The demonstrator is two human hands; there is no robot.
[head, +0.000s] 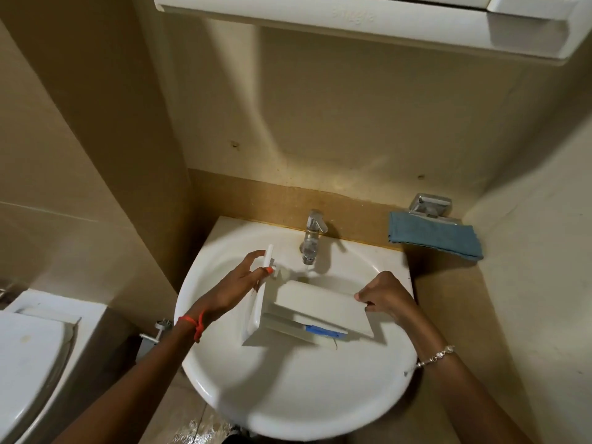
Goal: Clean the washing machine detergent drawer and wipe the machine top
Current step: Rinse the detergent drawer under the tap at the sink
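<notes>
- The detergent drawer [307,312] is held over the sink [288,395], just below the tap [312,235].
- The left hand [237,286] grips its front panel, and the right hand [387,299] pinches the opposite end.
- Rinsing looks to be the step in hand.
- Next, the drawer likely needs tilting under the water. The blue cloth [435,235] hangs nearby.

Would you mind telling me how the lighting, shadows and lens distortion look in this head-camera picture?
In the head view, light is dim and warm; the detergent drawer casts a soft shadow into the washbasin; the tap throws a shadow to its right; wide-angle distortion bows the walls; edges look slightly soft.
</notes>
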